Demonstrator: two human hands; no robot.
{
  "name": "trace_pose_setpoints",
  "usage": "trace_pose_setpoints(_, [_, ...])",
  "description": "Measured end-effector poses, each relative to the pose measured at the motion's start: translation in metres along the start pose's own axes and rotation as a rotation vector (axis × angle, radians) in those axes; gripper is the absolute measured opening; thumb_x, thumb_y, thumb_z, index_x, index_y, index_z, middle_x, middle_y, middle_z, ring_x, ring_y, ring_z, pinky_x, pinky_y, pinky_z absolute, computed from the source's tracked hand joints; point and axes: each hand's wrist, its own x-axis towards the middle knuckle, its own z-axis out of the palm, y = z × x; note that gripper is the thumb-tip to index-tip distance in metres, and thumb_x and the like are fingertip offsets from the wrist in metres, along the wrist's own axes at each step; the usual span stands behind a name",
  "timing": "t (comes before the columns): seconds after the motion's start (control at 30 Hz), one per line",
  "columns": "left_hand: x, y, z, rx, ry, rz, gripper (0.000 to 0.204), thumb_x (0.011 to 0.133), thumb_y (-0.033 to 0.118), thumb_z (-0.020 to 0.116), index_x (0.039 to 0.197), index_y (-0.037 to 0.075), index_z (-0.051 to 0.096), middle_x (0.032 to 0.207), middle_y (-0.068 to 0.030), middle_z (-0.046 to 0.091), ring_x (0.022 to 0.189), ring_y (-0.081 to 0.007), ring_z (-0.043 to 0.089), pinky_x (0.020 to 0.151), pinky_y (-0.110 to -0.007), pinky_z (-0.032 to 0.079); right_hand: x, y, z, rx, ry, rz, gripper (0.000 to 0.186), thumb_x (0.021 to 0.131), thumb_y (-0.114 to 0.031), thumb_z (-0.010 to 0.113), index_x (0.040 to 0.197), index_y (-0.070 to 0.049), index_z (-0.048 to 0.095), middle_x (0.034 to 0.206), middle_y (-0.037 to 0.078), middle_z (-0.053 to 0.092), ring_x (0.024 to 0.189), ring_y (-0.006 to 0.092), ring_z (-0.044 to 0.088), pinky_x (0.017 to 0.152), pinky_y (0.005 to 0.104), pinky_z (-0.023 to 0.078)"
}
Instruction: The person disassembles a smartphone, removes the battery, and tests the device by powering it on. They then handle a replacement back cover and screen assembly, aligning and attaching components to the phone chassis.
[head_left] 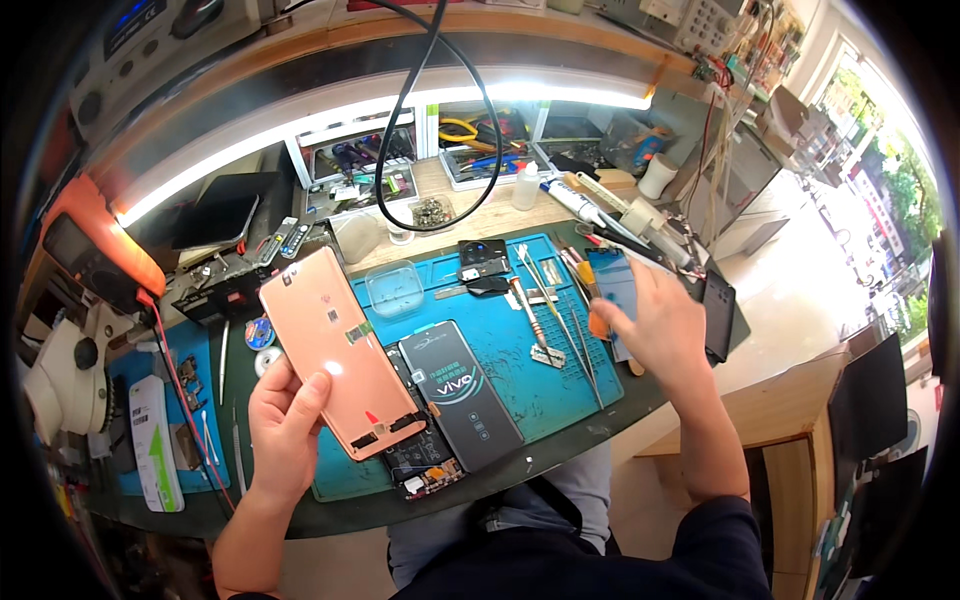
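Near edge first: opened phone frame [425,450] with bare board [432,481] at its near end, on the blue mat [560,402], partly hidden by the copper-pink panel [330,335]. Panel is up at a tilt in the left hand [285,420], thumb pressed on its face, the other fingers behind; can't tell if its lower edge touches the frame. One-sided grip, so a slip could drop it onto the exposed board and knock or scratch parts; pressing hard at that corner could flex it. Dark slab [462,395] lies right beside the frame, stickered face up; a sideways bump might push it, and if a ribbon links the two (can't tell) that could strain it. Right hand [660,320] is out by a blue sheet [612,278], thumb and index spread, other fingers partly hidden; can't tell if they grasp anything. Likely hazard between the hands: loose razor blade [547,356] by the screwdriver [527,312] and tweezers [583,355]; a careless sweep back could nick skin or scatter tools. Farther: clear tray [394,290], easily tipped, then the squeeze bottle [525,187], which might spill if knocked.
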Motion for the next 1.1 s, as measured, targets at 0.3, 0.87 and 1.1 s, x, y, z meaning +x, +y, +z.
trace_pose_setpoints(0.3, [-0.005, 0.005, -0.018, 0.038, -0.016, 0.097, 0.021, 0.105, 0.016, 0.058, 0.118, 0.0, 0.063, 0.105, -0.0027, 0.068, 0.091, -0.0072, 0.065, 0.081, -0.026, 0.056, -0.023, 0.002, 0.008, -0.038, 0.114, 0.124, 0.032, 0.089, -0.022, 0.065, 0.118, -0.01, 0.074, 0.09, 0.018, 0.073, 0.082, 0.038, 0.072, 0.075, 0.0469, 0.056])
trace_pose_setpoints(0.87, [-0.313, 0.008, -0.131, -0.195, 0.657, 0.089, 0.039, 0.101, 0.006, 0.063, 0.137, -0.007, 0.057, 0.124, -0.015, 0.071, 0.107, -0.0197, 0.072, 0.095, -0.033, 0.057, -0.055, -0.418, -0.057, 1.629, -1.34, -0.116, 0.02, 0.093, -0.011, 0.07, 0.109, 0.002, 0.07, 0.094, 0.005, 0.069, 0.078, 0.0135, 0.066, 0.07, 0.0298, 0.057])
trace_pose_setpoints(1.1, [-0.317, 0.01, -0.149, -0.177, 0.701, 0.133, 0.038, 0.102, 0.005, 0.061, 0.136, -0.008, 0.056, 0.124, -0.0152, 0.071, 0.107, -0.0195, 0.072, 0.094, -0.032, 0.058, -0.064, -0.483, -0.031, 1.446, -1.172, -0.32, 0.026, 0.098, -0.012, 0.059, 0.111, 0.007, 0.071, 0.096, 0.015, 0.076, 0.082, 0.0203, 0.076, 0.068, 0.0318, 0.06])
